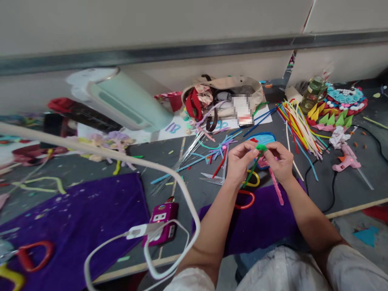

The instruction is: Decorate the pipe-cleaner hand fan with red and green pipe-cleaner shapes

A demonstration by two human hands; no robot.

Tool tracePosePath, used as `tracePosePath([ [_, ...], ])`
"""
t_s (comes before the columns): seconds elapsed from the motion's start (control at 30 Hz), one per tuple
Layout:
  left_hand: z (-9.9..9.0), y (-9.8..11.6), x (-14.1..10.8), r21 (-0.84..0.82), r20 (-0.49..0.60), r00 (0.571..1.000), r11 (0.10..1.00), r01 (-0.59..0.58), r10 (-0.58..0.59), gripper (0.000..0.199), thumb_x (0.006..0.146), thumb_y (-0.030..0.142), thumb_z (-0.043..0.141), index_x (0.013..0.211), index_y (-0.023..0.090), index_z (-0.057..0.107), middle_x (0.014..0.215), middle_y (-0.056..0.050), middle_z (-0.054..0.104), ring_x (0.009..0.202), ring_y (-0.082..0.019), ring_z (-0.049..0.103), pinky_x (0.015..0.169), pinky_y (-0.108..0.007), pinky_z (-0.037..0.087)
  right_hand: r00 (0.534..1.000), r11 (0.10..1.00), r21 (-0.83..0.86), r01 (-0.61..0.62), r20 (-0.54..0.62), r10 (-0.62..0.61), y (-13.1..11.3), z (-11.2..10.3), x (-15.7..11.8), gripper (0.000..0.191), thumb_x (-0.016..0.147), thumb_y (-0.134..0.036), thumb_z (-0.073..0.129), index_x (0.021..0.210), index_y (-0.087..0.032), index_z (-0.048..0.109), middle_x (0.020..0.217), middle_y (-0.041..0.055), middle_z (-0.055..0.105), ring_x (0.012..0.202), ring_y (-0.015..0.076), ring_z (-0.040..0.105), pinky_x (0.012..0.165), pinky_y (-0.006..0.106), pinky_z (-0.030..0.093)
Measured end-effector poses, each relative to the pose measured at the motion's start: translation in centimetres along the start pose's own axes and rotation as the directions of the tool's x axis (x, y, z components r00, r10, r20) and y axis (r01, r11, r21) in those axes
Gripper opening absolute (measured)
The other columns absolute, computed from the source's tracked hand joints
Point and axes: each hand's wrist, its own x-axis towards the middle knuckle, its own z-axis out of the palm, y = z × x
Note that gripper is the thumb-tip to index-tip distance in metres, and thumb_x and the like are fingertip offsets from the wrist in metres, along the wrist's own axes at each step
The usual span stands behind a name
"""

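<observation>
While left hand and right hand pinch one green pipe cleaner, its top bunched, tail straight and unworked, scissors lie just below them.

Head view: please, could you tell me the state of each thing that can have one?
Scissors near the hands: blades apart.
Cloth bag: open, things inside.
Glue gun: lying down, glue stick protruding.
Magenta power box: red light on.
Green stem: bent, held by left hand and right hand.
</observation>
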Motion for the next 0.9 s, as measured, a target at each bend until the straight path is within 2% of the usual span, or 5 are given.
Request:
tracePosePath([
  [0.13, -0.5, 0.0, 0.3, -0.038, 0.021, 0.998, 0.997, 0.064, -0.063, 0.027, 0.068, 0.038, 0.083, 0.066, 0.017, 0.065, 0.070, 0.000, 0.062, 0.063, -0.011, 0.057, 0.062, -0.024, 0.050, 0.987, 0.981, 0.146, -0.127, 0.120, 0.109, 0.0, -0.1, 0.4, 0.019, 0.086, -0.040, 0.064, 0.082, -0.021, 0.062, 0.070, 0.0002, 0.064, 0.055, 0.0132, 0.062, 0.053, 0.028, 0.053],
  [0.23, -1.0, -0.2, 0.5, -0.032, 0.053, 0.993, 0.994, 0.107, -0.105, 0.029, 0.068, 0.039, 0.083, 0.085, 0.018, 0.072, 0.075, -0.002, 0.066, 0.062, -0.011, 0.059, 0.060, -0.023, 0.051, 0.944, 0.930, 0.236, -0.281, 0.244, 0.223, 0.6, -0.2, 0.6, 0.026, 0.082, -0.046, 0.068, 0.080, -0.020, 0.061, 0.063, -0.0016, 0.063, 0.049, 0.0128, 0.059, 0.045, 0.025, 0.049],
  [0.33, -1.4, -0.6, 0.8, 0.079, 0.079, 0.996, 0.997, 0.023, -0.029, 0.032, 0.065, 0.034, 0.085, 0.092, 0.019, 0.076, 0.084, -0.005, 0.070, 0.070, -0.013, 0.063, 0.063, -0.024, 0.052, 0.917, 0.893, 0.263, -0.364, 0.266, 0.296, 1.6, -0.2, 0.7, 0.029, 0.081, -0.048, 0.069, 0.080, -0.020, 0.060, 0.061, -0.0025, 0.062, 0.047, 0.0127, 0.058, 0.042, 0.024, 0.048],
  [0.57, -0.5, -1.0, 0.5, 0.402, -0.036, 0.959, 0.883, -0.244, 0.282, 0.014, 0.076, 0.028, 0.076, 0.086, 0.019, 0.077, 0.086, -0.005, 0.072, 0.082, -0.016, 0.066, 0.072, -0.027, 0.052, 0.954, 0.921, 0.258, -0.291, 0.157, 0.257, 1.7, 0.1, 1.0, 0.031, 0.078, -0.047, 0.071, 0.077, -0.019, 0.060, 0.061, -0.0014, 0.063, 0.048, 0.0120, 0.058, 0.046, 0.024, 0.048],
  [0.9, 0.5, -1.5, -0.6, 0.397, -0.116, 0.935, 0.879, -0.266, 0.335, 0.020, 0.079, 0.031, 0.074, 0.095, 0.018, 0.072, 0.091, -0.005, 0.069, 0.081, -0.013, 0.066, 0.069, -0.023, 0.054, 0.982, 0.963, 0.193, -0.189, 0.055, 0.181, 0.9, 0.4, 0.5, 0.029, 0.081, -0.046, 0.068, 0.074, -0.020, 0.059, 0.061, -0.0024, 0.059, 0.050, 0.0103, 0.055, 0.049, 0.023, 0.046],
])
